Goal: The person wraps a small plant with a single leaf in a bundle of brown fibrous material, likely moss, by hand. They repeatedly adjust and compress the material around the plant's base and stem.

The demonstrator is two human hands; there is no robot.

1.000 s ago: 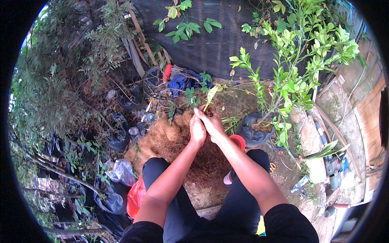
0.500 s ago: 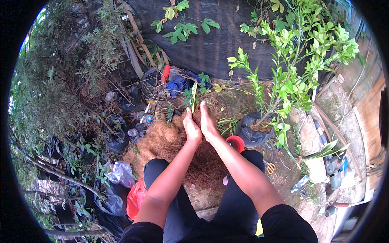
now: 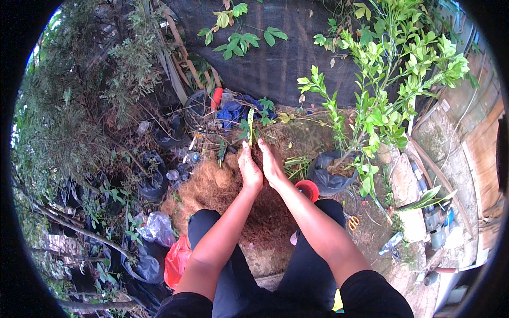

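Out in front of me, my left hand (image 3: 250,168) and my right hand (image 3: 272,165) face each other, cupped around the base of a small plant. Its narrow upright green leaf with pale edges (image 3: 251,127) rises between my fingertips and looks like a snake plant. Dark brown material shows between the palms; the roots and most of my fingers are hidden. Beneath my hands spreads a heap of brown coconut fibre (image 3: 212,180), lighter on the left and darker near my knees.
A red pot (image 3: 308,190) stands by my right knee, with orange-handled scissors (image 3: 352,221) farther right. Behind the pot, a leafy shrub grows from a black grow bag (image 3: 324,175). Plastic bags, a red one (image 3: 178,261) among them, lie left. Dark sheeting (image 3: 297,58) closes the back.
The thumbs have come closer together around the plant's base. My right fingertips are slightly lower, and the leaf has shifted a little to the left.
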